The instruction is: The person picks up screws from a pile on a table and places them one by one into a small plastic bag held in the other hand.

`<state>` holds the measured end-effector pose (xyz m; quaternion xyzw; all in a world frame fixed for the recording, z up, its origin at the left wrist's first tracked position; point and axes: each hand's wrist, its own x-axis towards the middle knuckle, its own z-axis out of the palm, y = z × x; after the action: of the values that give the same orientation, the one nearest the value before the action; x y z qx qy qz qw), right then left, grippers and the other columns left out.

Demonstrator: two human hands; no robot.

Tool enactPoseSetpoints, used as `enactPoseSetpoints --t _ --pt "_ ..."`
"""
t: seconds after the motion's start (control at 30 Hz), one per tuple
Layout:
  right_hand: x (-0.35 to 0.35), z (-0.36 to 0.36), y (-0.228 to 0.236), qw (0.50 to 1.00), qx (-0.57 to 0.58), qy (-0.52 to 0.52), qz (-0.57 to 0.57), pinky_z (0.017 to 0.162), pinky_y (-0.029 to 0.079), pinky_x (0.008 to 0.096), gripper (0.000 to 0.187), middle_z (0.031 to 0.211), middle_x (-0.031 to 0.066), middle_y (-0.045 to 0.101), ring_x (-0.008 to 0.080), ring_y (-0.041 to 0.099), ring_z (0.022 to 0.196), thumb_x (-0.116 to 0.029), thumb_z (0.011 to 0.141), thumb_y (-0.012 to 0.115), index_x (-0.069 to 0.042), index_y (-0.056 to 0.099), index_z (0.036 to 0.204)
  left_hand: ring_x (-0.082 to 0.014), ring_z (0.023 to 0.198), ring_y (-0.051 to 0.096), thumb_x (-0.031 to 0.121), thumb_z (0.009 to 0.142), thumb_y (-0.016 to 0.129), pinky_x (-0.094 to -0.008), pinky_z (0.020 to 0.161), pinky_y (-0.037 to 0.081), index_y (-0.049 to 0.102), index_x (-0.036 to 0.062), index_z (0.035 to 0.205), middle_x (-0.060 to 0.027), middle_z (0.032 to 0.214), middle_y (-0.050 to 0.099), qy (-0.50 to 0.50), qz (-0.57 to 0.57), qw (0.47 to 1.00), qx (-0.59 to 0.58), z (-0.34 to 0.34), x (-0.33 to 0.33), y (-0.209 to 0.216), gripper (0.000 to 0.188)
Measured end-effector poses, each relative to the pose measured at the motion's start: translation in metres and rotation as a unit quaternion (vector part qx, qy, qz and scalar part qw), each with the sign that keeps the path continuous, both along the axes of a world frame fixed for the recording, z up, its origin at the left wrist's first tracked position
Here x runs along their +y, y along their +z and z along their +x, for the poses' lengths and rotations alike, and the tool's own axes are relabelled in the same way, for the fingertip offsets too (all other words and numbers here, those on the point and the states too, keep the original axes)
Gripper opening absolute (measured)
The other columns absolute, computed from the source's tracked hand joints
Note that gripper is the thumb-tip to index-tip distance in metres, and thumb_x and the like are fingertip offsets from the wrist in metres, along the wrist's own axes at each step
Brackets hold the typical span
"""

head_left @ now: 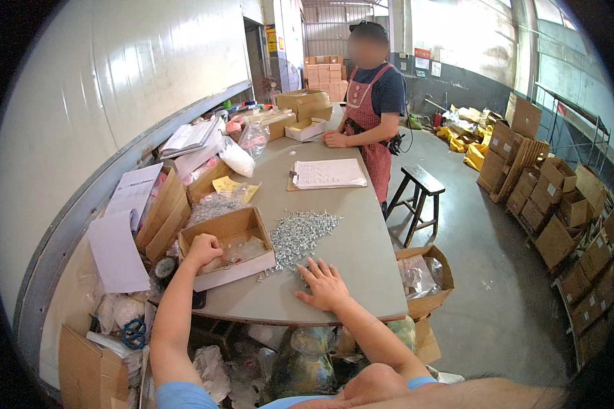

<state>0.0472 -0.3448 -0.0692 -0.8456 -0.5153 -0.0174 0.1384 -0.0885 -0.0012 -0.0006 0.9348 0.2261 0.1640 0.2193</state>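
On the grey tabletop lies a spread-out pile of small silvery screws (300, 235). My right hand (325, 286) rests flat at the pile's near edge, fingers apart, with its fingertips touching or just beside the closest screws. Left of the pile stands a shallow open cardboard box (242, 262) with some clear plastic bags (247, 250) inside. My left hand (203, 251) reaches over the box's left wall, its fingers curled closed inside. What those fingers hold, if anything, is hidden.
Farther along the table (273, 170) lies a clipboard with papers (329, 173). A person in a red checked apron (365, 102) stands at its right side. Bags, papers and boxes crowd the left edge. A wooden stool (421, 183) and an open carton (430, 290) stand to the right.
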Motion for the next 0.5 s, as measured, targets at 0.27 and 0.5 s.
enactPoseSetpoints --t 0.27,0.5 --pt "0.002 -0.004 0.002 0.998 -0.016 0.022 -0.049 0.112 0.018 0.0489 0.069 0.153 0.0092 0.019 0.0294 0.019 0.141 -0.058 0.090 0.038 -0.020 0.025 0.146 -0.0142 0.055 0.054 0.005 0.072 0.060 -0.0300 0.050 0.043 0.051 0.0019 0.073 -0.0059 0.063 0.056 0.028 -0.066 0.981 -0.183 0.009 0.011 -0.018 0.010" --pt "-0.003 -0.002 0.000 0.999 -0.017 0.013 -0.047 0.112 0.018 0.0497 0.068 0.153 0.0072 0.020 0.0297 0.020 0.140 -0.057 0.090 0.040 -0.020 0.026 0.146 -0.0120 0.058 0.053 -0.001 0.080 0.054 -0.0287 0.054 0.045 0.057 0.0005 0.086 -0.0039 0.072 0.058 0.018 -0.152 0.963 -0.223 0.016 -0.018 -0.003 0.006"
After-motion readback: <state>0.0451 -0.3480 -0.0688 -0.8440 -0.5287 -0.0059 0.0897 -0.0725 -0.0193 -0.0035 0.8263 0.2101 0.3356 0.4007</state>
